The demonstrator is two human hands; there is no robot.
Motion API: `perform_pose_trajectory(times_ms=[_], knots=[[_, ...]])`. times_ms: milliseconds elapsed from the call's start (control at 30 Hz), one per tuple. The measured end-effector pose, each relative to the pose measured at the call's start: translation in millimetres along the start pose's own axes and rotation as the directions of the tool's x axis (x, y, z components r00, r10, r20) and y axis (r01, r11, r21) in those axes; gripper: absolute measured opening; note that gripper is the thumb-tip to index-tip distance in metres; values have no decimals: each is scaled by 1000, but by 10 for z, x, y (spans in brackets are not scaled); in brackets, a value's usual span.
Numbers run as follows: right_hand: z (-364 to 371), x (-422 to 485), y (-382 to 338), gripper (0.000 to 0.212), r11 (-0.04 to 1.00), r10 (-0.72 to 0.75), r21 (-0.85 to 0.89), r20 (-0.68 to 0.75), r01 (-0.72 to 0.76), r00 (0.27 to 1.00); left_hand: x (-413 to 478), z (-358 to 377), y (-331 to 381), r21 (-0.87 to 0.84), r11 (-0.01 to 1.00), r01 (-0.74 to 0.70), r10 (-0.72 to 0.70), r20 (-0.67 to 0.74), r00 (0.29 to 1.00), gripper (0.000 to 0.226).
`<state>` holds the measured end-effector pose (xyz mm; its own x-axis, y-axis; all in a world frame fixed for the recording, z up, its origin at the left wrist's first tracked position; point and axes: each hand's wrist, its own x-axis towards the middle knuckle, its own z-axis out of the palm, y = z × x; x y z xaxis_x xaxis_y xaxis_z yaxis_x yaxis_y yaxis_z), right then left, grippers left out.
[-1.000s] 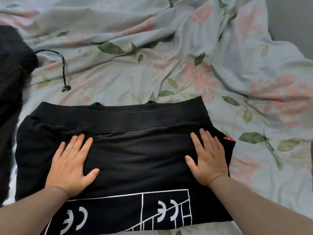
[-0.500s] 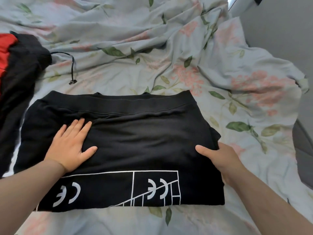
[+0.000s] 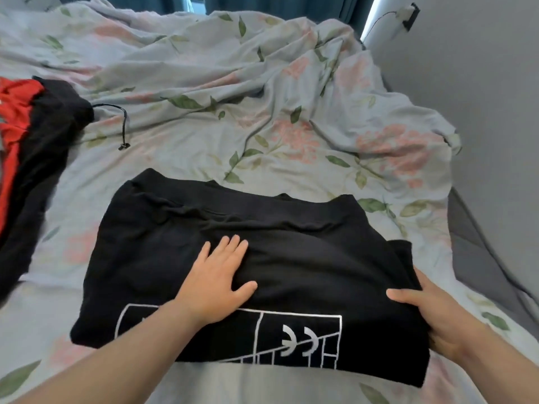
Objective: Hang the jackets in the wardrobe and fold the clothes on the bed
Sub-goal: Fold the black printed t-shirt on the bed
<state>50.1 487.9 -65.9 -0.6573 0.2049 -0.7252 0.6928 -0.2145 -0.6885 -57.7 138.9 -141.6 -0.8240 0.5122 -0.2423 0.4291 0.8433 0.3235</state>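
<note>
Bedding with a floral print (image 3: 262, 97), pale blue with pink blooms and green leaves, covers most of the frame and lies in loose creases toward the top. A grey wall (image 3: 481, 112) fills the right side.

A folded black garment (image 3: 306, 258) lies flat on the bedding in the lower centre. Its ribbed band faces the top of the frame, and a white line graphic (image 3: 291, 336) runs along its near edge.

A black and red garment (image 3: 38, 158) lies bunched at the left edge, well apart from the folded one. Its black drawstring (image 3: 124, 126) trails onto the bedding.

The left hand (image 3: 217, 282) rests palm down on the middle of the folded garment, with fingers straight and slightly spread and nothing held. The right hand (image 3: 437, 313) grips the garment's right edge. Its thumb (image 3: 405, 295) lies on top of the fabric, and its fingers are hidden beneath the edge.

A wall socket (image 3: 409, 14) with a cable sits at the upper right.
</note>
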Motion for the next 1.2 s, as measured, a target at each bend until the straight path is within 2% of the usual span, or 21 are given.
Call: perform_pose_trajectory(times_ms=[67, 233, 267, 367, 400, 433, 467, 533, 600, 633, 667, 733, 900, 967, 1033, 1133, 1200], knots=[[-241, -165, 111, 60, 1000, 17, 15, -60, -16, 998, -86, 168, 244, -6, 1000, -14, 14, 17, 1000, 87], [-357, -311, 242, 55, 997, -10, 74, -62, 14, 998, 2, 350, 696, -3, 984, -179, 177, -152, 972, 81], [-328, -317, 226, 55, 995, -30, 91, -59, 35, 998, 82, 344, 709, 9, 982, -186, 186, -119, 975, 80], [-157, -377, 142, 60, 986, -103, 129, 2, 101, 995, 267, 280, 681, 29, 991, -134, 126, 196, 972, 82], [-48, -410, 94, 64, 983, -139, 129, 55, 131, 989, 288, 249, 680, -60, 995, -83, 95, 248, 964, 83], [90, -440, 36, 69, 979, -181, 118, 113, 167, 977, 296, 191, 696, -235, 972, -9, 70, 251, 965, 83], [253, -460, -20, 74, 973, -224, 97, 168, 210, 960, 252, 119, 714, -444, 892, 86, 21, 229, 973, 84], [655, -460, -137, 78, 950, -305, 10, 237, 312, 922, 136, -63, 783, -742, 633, 223, -120, 190, 974, 75], [1106, -414, -217, 84, 909, -364, -118, 243, 400, 899, 7, -197, 765, -906, 290, 307, -255, 236, 938, 42], [1343, -388, -235, 87, 890, -378, -170, 248, 424, 892, -57, -271, 721, -932, 119, 343, -282, 300, 911, 44], [1577, -370, -241, 89, 874, -384, -205, 264, 440, 885, -147, -351, 654, -939, -11, 344, -269, 334, 904, 48], [2063, -356, -229, 90, 863, -372, -230, 314, 451, 873, -335, -548, 430, -949, -128, 288, -252, 312, 916, 57], [3065, -283, -227, 84, 843, -360, -289, 324, 454, 875, -595, -935, -324, -926, -285, 249, -329, 339, 882, 71], [3488, -281, -179, 82, 835, -341, -308, 361, 456, 868, -721, -1050, -746, -921, -313, 233, -361, 342, 868, 78], [3823, -290, -101, 86, 829, -279, -332, 450, 449, 848, -826, -1116, -1135, -921, -289, 260, -373, 359, 856, 79], [4007, -331, 64, 86, 839, -208, -324, 551, 438, 808, -923, -1102, -1512, -922, -145, 360, -372, 388, 843, 61], [3851, -330, 197, 71, 824, -273, -321, 497, 467, 824, -945, -989, -1607, -906, 22, 423, -425, 374, 824, 46]])
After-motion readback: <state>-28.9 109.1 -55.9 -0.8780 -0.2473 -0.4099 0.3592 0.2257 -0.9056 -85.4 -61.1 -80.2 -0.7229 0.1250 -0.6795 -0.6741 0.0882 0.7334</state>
